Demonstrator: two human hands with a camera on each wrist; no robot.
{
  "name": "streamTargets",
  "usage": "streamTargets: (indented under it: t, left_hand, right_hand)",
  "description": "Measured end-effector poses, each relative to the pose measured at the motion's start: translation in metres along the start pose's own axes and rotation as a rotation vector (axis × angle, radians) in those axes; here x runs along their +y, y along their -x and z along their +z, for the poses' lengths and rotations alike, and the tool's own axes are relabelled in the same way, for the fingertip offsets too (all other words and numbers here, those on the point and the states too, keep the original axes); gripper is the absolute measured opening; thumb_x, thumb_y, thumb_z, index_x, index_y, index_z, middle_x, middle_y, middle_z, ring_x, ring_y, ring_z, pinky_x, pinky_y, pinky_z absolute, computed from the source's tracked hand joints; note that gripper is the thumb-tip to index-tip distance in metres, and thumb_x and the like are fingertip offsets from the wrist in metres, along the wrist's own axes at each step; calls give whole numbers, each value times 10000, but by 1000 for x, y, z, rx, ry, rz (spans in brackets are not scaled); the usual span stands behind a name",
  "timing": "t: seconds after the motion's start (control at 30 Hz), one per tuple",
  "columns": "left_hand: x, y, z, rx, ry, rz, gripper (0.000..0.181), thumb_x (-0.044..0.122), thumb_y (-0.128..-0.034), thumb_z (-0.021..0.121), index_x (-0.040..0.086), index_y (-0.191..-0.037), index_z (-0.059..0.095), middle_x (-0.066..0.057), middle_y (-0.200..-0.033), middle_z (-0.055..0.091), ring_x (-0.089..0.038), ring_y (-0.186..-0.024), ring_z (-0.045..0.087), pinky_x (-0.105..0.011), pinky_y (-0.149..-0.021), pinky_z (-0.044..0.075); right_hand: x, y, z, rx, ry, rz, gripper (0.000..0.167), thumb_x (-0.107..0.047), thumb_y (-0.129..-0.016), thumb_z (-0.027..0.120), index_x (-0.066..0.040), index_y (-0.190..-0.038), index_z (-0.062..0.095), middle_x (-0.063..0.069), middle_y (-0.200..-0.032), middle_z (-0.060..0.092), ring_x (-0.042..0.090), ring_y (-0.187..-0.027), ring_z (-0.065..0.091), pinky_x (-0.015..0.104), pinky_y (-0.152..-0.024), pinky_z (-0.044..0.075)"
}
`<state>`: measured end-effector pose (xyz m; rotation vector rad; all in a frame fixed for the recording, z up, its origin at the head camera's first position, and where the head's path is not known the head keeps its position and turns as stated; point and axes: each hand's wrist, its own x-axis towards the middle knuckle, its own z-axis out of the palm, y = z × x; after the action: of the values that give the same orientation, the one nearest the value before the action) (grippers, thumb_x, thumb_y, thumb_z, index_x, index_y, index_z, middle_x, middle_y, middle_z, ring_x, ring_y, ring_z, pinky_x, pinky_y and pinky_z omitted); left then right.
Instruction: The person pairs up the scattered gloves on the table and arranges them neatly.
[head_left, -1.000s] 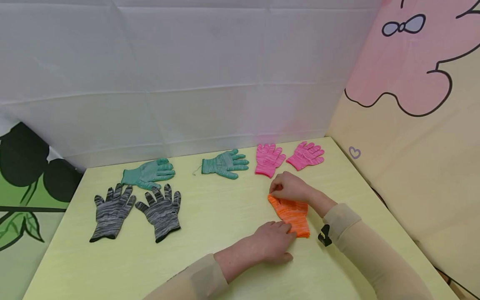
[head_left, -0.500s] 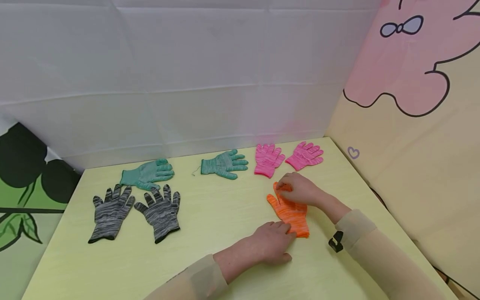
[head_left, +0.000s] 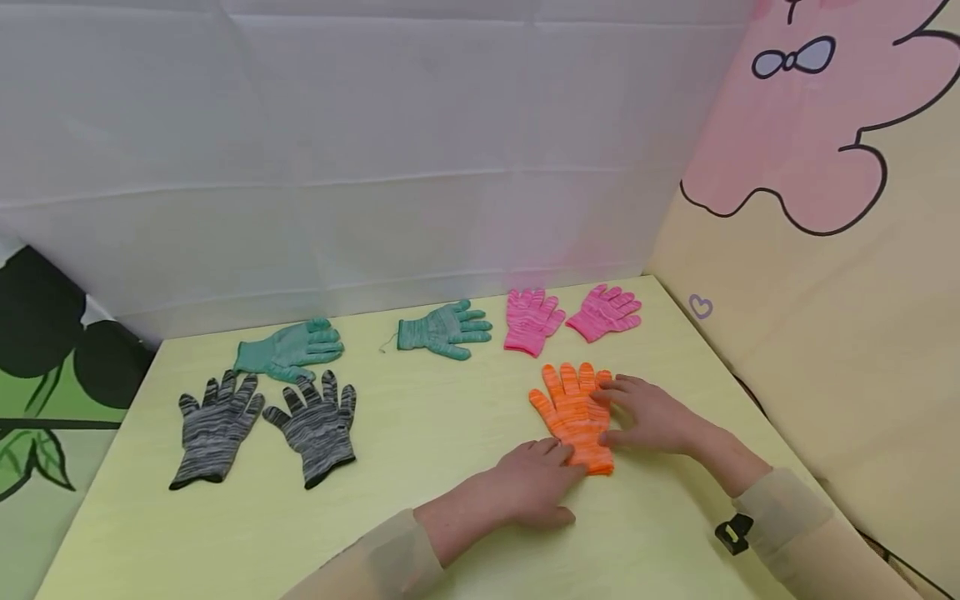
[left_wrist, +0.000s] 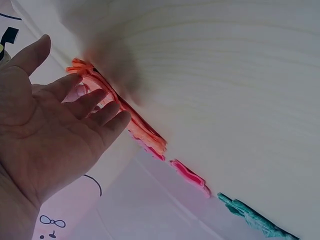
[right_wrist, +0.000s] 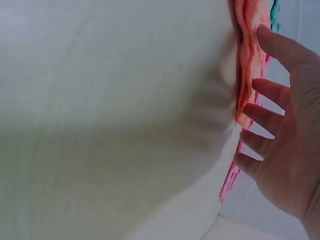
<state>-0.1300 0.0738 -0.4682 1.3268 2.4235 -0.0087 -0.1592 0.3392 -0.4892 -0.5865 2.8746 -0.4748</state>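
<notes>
An orange knit glove (head_left: 579, 412) lies flat on the table, its fingers spread toward the back and its cuff toward the front. My left hand (head_left: 534, 483) rests its fingertips at the left of the cuff; the left wrist view shows its fingers (left_wrist: 82, 102) extended and slightly bent. At the glove's right side is my right hand (head_left: 654, 417), fingers loosely spread and touching or just over its edge. In the right wrist view the right hand's fingers (right_wrist: 265, 120) stand apart with nothing pinched between them.
Two pink gloves (head_left: 531, 321) lie behind the orange one, near the white backdrop (head_left: 405, 150). Two green gloves (head_left: 444, 329) are at the back middle and left. Two grey-black gloves (head_left: 217, 429) lie at the left. A patterned wall (head_left: 810, 333) borders the right table edge.
My right hand has left the orange glove's fingertips and moved right and toward me, along its right side. The glove's fingers now show spread out. My left hand stays at the cuff.
</notes>
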Motion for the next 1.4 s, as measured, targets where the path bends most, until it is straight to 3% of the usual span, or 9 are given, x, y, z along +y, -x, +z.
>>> streamTargets:
  t: [0.33, 0.7, 0.83, 1.03, 1.4]
  left_hand:
    - [-3, 1, 6, -26, 36, -22, 765, 594, -925, 658, 372, -1594, 362, -27, -1679, 250, -264, -1539, 217, -475, -1199, 275]
    - [-2, -3, 9, 3, 30, -17, 776, 617, -923, 648, 394, -1599, 340, 3, -1683, 239, -270, -1537, 220, -516, -1199, 260]
    - [-4, 3, 5, 52, 18, -13, 772, 617, -920, 655, 380, -1593, 362, -6, -1670, 273, -284, -1527, 243, -546, -1201, 241]
    - [-19, 15, -2, 142, 27, -15, 790, 599, -939, 641, 349, -1616, 320, -32, -1692, 221, -294, -1553, 169, -569, -1222, 160]
    - [-63, 60, -15, 333, -6, -97, 828, 573, -954, 634, 299, -1640, 261, -51, -1713, 130, -308, -1561, 126, -591, -1225, 92]
  right_hand:
    - [8, 2, 7, -34, 45, 16, 802, -538, -868, 760, -174, -1535, 501, 99, -1606, 405, 462, -1510, 195, 678, -1156, 231]
    - [9, 0, 2, -53, 4, 39, 795, -475, -863, 784, -165, -1537, 498, 119, -1604, 403, 476, -1504, 197, 706, -1145, 214]
    - [7, 1, 1, -25, -39, 40, 753, -431, -886, 769, -153, -1533, 500, 141, -1586, 424, 485, -1492, 221, 721, -1131, 225]
    - [5, 2, -5, 55, -17, 12, 713, -409, -911, 751, -136, -1523, 507, 142, -1577, 439, 481, -1479, 263, 715, -1126, 248]
    - [-4, 11, -26, 137, -17, -14, 679, -375, -939, 726, -137, -1531, 495, 129, -1579, 438, 428, -1489, 270, 680, -1146, 230]
